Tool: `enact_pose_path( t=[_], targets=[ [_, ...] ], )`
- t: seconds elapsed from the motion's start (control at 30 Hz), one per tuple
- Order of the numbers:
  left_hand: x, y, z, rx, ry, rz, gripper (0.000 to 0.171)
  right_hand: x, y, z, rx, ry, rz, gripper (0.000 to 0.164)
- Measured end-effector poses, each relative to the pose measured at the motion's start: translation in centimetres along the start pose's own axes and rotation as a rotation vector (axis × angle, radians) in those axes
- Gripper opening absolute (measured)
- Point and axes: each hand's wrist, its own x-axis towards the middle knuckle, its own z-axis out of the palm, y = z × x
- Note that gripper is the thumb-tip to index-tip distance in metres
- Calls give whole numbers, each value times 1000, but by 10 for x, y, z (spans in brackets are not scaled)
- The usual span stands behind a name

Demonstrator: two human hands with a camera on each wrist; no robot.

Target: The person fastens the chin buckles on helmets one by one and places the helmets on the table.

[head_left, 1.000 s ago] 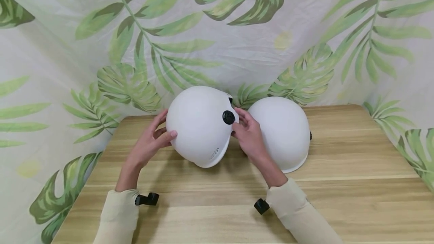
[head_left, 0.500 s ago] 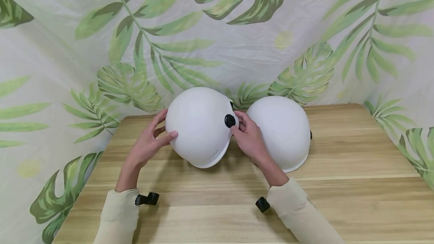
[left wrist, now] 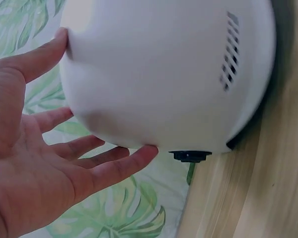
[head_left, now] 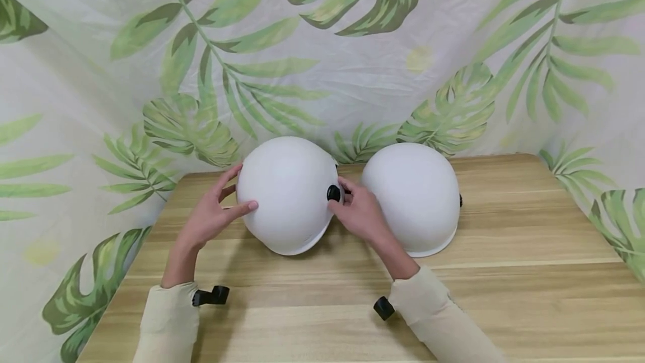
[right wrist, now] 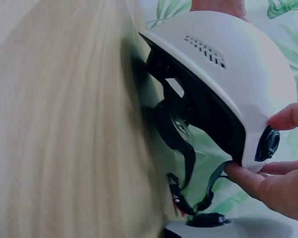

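A white helmet [head_left: 287,195] is between my two hands over the table. My left hand [head_left: 209,214] grips its left side, thumb in front and fingers spread behind. With thumb and fingers, my right hand [head_left: 360,214] pinches the right rim beside a round black knob [head_left: 333,193]. In the right wrist view, a dark strap [right wrist: 189,168] hangs below the tilted shell, near the right fingertips. Slanted vent slots [left wrist: 229,54] mark the shell in the left wrist view. Whether the rim touches the table, I cannot tell.
A second white helmet [head_left: 410,195] stands dome up on the wooden table [head_left: 529,307], just right of my right hand. Behind the table hangs a leaf-print cloth [head_left: 363,77]. Black camera mounts [head_left: 384,308] sit at both cuffs.
Both hands have shifted the held helmet slightly left and down toward the table. Its knob side has dropped, so the shell leans less. The second helmet stays put.
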Motion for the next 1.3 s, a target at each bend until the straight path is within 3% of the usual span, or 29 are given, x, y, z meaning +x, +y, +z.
enact_pose_path(
  t=[0.27, 0.53, 0.77, 1.3],
  targets=[
    [-3, -1, -9, 19, -6, 6, 98, 3, 3, 10, 9, -59, 15, 78],
    [4, -5, 2, 9, 18, 30, 98, 1, 2, 8, -90, -59, 9, 95],
    [8, -6, 12, 19, 36, 40, 96, 0, 4, 11, -104, -47, 7, 110],
    [10, -3, 21, -32, 29, 25, 97, -1, 5, 11, -125, -26, 14, 108]
  ],
)
